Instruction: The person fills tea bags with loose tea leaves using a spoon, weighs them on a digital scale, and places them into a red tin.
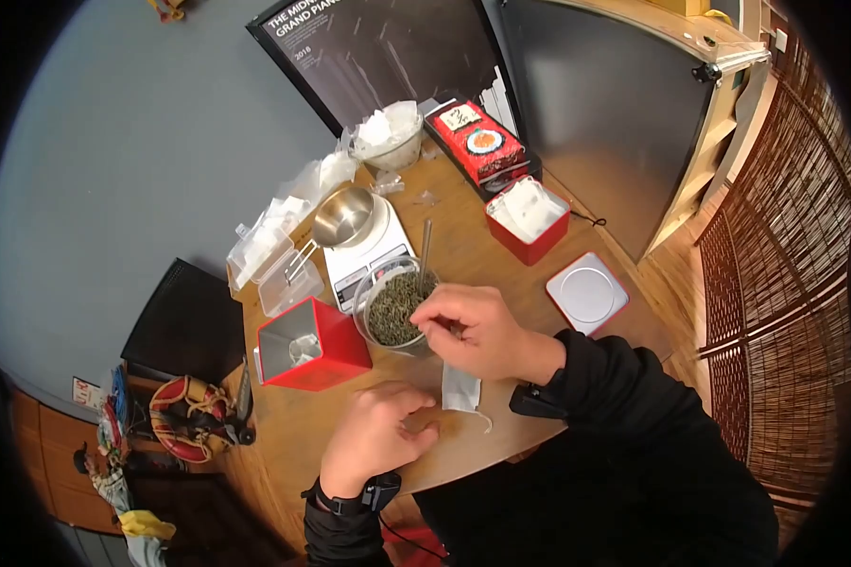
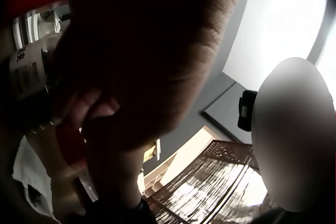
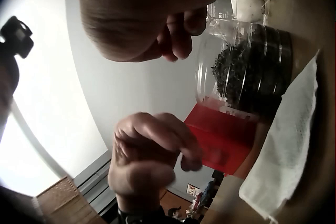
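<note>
The right grip [image 1: 473, 331] was closed, its fingers curled and their tips drawn in over dried leaves [image 1: 393, 308]; whether it pinched any I couldn't see. The left grip [image 1: 376, 435] hung empty and loosely curled above the tabletop [image 1: 501, 430]. The leaves lay in a clear tub [image 1: 360, 326], where a metal utensil [image 1: 427, 248] leaned upright. A white pouch [image 1: 460, 387] with a string lay flat near the edge, partly beneath the right wrist.

Just beside the tub stood a red tin [image 1: 338, 350], tipped open, and a white scale [image 1: 397, 248] bearing a steel bowl [image 1: 343, 217]. Farther off sat another red tin [image 1: 528, 248] holding white pouches, near a square lid [image 1: 587, 295]. A red packet [image 1: 487, 142] carried a pale label with dark characters, too small to read, and a round emblem.

The tabletop was brown wood. Behind it, a framed poster [image 1: 378, 57] read "THE MIDN…" and "GRAND PIAN…", partly cut off, with what looked like "2018". The wall [image 1: 161, 132] was grey; a woven screen [image 1: 785, 246] stood right of the wooden floor [image 1: 676, 236].
</note>
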`<state>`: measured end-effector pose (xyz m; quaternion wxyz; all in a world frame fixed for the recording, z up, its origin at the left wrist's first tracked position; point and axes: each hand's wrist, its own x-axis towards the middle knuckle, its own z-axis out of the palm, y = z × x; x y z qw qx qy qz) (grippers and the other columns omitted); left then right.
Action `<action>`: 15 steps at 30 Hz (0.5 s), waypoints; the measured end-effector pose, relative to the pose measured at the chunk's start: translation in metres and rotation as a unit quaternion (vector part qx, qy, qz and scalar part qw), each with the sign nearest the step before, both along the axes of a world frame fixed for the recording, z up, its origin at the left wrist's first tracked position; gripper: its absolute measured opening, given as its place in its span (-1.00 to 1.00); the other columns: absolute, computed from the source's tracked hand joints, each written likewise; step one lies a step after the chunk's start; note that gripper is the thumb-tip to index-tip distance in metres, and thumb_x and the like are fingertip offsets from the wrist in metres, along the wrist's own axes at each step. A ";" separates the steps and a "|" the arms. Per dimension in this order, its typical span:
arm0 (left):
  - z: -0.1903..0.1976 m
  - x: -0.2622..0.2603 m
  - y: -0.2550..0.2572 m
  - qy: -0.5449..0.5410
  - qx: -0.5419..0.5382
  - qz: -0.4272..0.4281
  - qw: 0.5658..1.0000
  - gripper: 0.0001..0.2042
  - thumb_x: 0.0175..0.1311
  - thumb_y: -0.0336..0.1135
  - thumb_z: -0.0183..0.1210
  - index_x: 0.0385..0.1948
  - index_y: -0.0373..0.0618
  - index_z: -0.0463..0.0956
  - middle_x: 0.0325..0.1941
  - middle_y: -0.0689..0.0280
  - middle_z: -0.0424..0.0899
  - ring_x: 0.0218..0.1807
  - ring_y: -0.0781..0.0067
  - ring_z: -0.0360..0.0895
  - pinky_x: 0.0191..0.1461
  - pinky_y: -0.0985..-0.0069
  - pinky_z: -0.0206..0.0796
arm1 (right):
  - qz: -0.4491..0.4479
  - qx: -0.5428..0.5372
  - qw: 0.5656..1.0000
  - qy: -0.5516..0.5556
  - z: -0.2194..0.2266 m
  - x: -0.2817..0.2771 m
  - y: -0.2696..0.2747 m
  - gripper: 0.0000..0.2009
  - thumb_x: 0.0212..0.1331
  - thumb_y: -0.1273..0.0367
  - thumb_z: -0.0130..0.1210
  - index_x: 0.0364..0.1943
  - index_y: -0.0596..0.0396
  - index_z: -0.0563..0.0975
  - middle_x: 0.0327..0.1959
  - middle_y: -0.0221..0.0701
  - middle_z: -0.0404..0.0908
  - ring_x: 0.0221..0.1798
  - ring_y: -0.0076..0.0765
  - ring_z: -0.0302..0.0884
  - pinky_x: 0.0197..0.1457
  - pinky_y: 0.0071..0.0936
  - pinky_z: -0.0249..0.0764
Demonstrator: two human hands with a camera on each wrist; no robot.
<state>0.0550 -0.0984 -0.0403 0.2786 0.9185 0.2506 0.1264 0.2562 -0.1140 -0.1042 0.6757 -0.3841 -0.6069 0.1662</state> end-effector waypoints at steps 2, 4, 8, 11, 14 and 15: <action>-0.006 -0.001 -0.005 0.071 0.003 0.002 0.997 -0.83 -0.04 -0.40 0.32 -0.39 -0.22 0.64 -0.42 0.10 0.67 -0.36 0.00 0.64 -0.24 0.26 0.50 | 0.000 0.002 1.000 -0.001 -0.002 0.000 0.001 -0.88 0.08 0.60 0.16 -0.28 0.20 0.60 -0.44 -0.33 0.60 -0.48 -0.43 0.55 -0.46 -0.50 0.43; -0.025 -0.001 -0.007 0.083 0.022 -0.007 0.996 -0.76 0.00 -0.31 0.35 -0.33 -0.23 0.63 -0.41 0.06 0.67 -0.34 -0.04 0.64 -0.25 0.19 0.50 | -0.006 0.011 1.000 0.002 -0.004 -0.002 0.002 -0.88 0.10 0.61 0.17 -0.27 0.21 0.61 -0.43 -0.37 0.61 -0.49 -0.57 0.54 -0.48 -0.59 0.41; -0.040 0.002 -0.013 0.088 0.020 0.029 0.996 -0.74 0.05 -0.29 0.37 -0.32 -0.26 0.59 -0.43 0.04 0.66 -0.38 -0.05 0.63 -0.29 0.18 0.49 | -0.002 0.001 1.000 -0.009 -0.005 -0.002 0.001 -0.88 0.09 0.60 0.17 -0.28 0.21 0.62 -0.43 -0.36 0.61 -0.49 -0.57 0.54 -0.48 -0.59 0.41; -0.045 0.003 -0.011 0.047 0.054 0.039 0.997 -0.74 0.08 -0.27 0.37 -0.33 -0.25 0.58 -0.45 0.05 0.66 -0.43 -0.04 0.62 -0.33 0.19 0.48 | -0.001 -0.011 1.000 -0.004 -0.004 -0.002 0.001 -0.87 0.03 0.57 0.17 -0.29 0.19 0.58 -0.45 -0.27 0.61 -0.48 -0.27 0.60 -0.43 -0.41 0.49; -0.044 0.006 -0.012 0.043 0.017 0.058 0.997 -0.78 0.09 -0.31 0.36 -0.34 -0.24 0.57 -0.45 0.06 0.66 -0.44 -0.03 0.62 -0.33 0.19 0.49 | 0.000 -0.024 1.000 -0.006 -0.004 -0.001 0.000 -0.87 0.03 0.57 0.18 -0.30 0.19 0.58 -0.44 -0.27 0.62 -0.48 -0.27 0.61 -0.42 -0.41 0.50; -0.045 0.007 -0.012 0.038 0.019 0.060 0.997 -0.79 0.09 -0.33 0.36 -0.34 -0.24 0.57 -0.44 0.07 0.66 -0.44 -0.01 0.62 -0.32 0.20 0.49 | -0.002 -0.023 1.000 -0.006 -0.004 -0.002 0.000 -0.87 0.03 0.57 0.18 -0.30 0.19 0.58 -0.45 -0.27 0.62 -0.48 -0.27 0.61 -0.43 -0.41 0.50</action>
